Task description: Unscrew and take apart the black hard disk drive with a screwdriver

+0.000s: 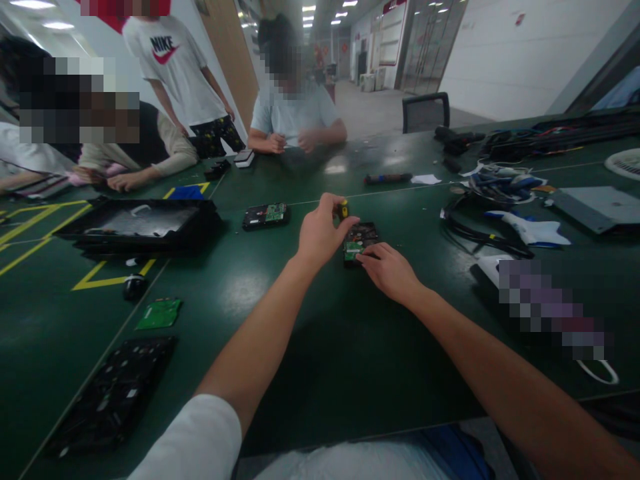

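Cables [480, 230] lie right of the hard drive [361, 241] — left hand [320, 230] pinches a screwdriver [343, 209], right hand [390, 270] presses flat.

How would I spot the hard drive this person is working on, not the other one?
Start at the middle of the green table. The hard drive lies under both hands: the right hand steadies it, the left hand holds a yellow-tipped screwdriver over it. The other drive lies untouched further left.

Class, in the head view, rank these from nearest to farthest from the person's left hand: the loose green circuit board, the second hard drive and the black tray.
From the left hand:
1. Second hard drive, just to its left on the table.
2. Black tray, farther left.
3. Loose green circuit board, left and towards the person.
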Demonstrator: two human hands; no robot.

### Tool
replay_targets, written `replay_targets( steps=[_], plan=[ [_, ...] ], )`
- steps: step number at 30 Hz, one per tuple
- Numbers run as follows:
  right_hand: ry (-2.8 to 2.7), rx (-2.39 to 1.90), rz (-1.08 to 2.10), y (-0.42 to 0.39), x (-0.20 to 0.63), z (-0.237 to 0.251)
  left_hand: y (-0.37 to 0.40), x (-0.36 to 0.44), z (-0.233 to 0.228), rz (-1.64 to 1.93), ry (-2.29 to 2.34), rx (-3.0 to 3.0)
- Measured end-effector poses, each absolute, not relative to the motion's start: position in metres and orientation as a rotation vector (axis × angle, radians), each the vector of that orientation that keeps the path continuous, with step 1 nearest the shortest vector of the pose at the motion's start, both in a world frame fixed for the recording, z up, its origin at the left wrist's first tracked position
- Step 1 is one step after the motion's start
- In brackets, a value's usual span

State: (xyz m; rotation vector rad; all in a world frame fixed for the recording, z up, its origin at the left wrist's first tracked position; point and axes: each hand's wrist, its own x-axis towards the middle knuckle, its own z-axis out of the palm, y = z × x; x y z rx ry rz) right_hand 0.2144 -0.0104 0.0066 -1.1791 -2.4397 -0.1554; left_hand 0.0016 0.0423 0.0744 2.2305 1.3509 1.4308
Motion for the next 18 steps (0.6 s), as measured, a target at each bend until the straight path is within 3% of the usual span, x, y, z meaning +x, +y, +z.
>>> replay_targets(
  steps=[18],
  plan=[
    [-2.444,-1.156,-0.151,-0.0094,0.2149,0.005,0.0393,-0.0024,0.0802,1.229,1.503,2.361]
  ],
)
